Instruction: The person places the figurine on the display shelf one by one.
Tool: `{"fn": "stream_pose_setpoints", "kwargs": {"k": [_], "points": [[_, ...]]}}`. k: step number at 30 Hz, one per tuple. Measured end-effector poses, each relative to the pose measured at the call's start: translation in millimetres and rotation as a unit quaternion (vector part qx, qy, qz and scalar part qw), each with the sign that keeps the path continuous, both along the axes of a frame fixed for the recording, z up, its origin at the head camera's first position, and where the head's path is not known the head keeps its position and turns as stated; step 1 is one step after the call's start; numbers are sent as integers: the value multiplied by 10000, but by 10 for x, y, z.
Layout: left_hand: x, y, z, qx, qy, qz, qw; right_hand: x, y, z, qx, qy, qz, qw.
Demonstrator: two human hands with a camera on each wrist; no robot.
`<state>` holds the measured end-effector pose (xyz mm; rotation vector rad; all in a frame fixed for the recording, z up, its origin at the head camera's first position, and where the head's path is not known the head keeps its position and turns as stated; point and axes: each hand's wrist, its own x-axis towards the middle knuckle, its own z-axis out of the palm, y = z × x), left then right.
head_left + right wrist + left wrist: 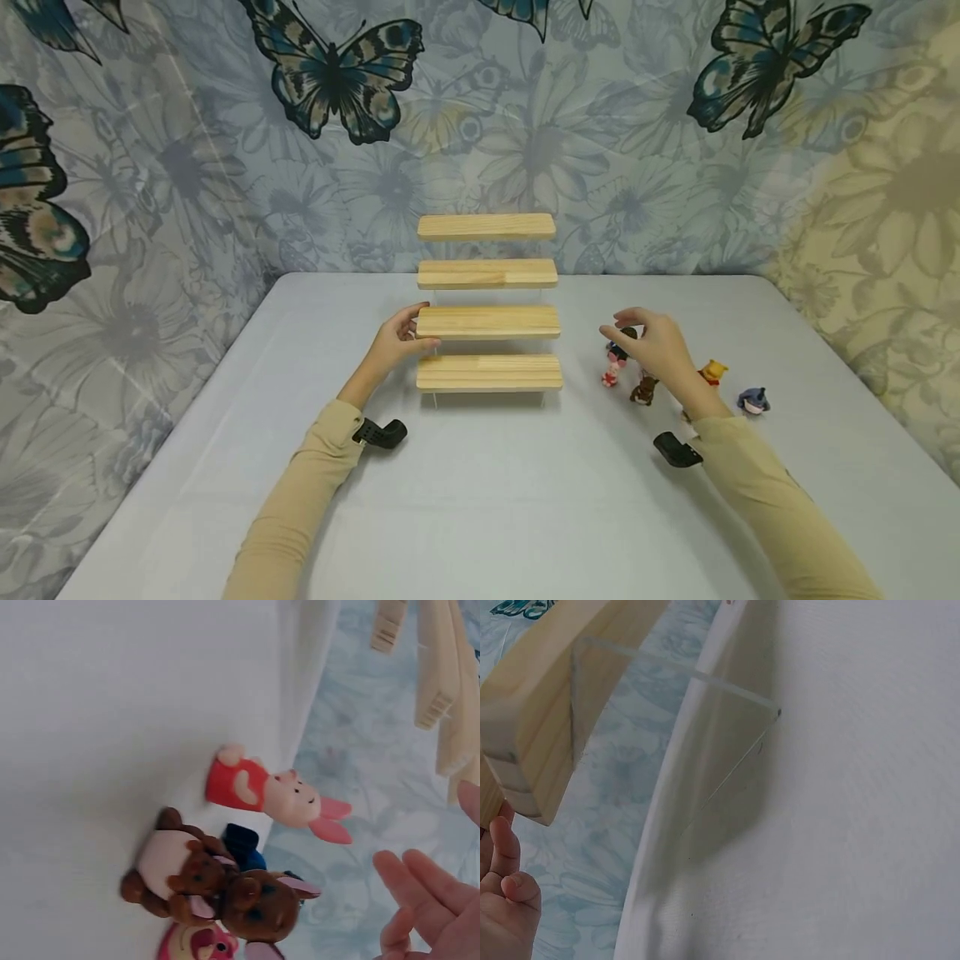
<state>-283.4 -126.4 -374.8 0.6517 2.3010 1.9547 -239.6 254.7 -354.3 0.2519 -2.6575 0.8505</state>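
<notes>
A four-tier wooden display shelf [488,323] with clear supports stands at the middle of the table. My left hand [399,337] grips the left end of its second plank from the bottom, thumb at the front and fingers behind. In the left wrist view the fingers [506,847] reach a plank's edge. My right hand [656,346] hovers over a group of small figurines, thumb and forefinger apart, holding nothing. Beneath it are a pink piglet figurine [289,799] in red, a brown kangaroo figurine [251,900] with a baby, and a pink bear figurine [195,943], partly hidden.
To the right of my right hand are a yellow bear figurine [712,372] and a blue-grey donkey figurine [753,401]. A dark-topped figurine [628,332] shows behind the fingers. The white table [480,500] ends at a butterfly-patterned backdrop [540,150].
</notes>
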Motion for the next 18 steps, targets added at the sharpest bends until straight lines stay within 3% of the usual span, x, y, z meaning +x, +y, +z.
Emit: {"fn": "stream_pose_setpoints", "kwargs": {"k": [7,12,14,18], "points": [[5,14,-3,-62,128,152,9998,98,96,-70,12,3,298,9996],[26,12,-58,243,70,1,9997,176,163,-173,9,-73,336,9994],[-7,-6,-135,383,66,-59,9992,192,169,-226,-31,-139,297,9995],[-20,-8,-125,528,135,-189,9983,203,172,-246,-33,-362,82,9993]]}}
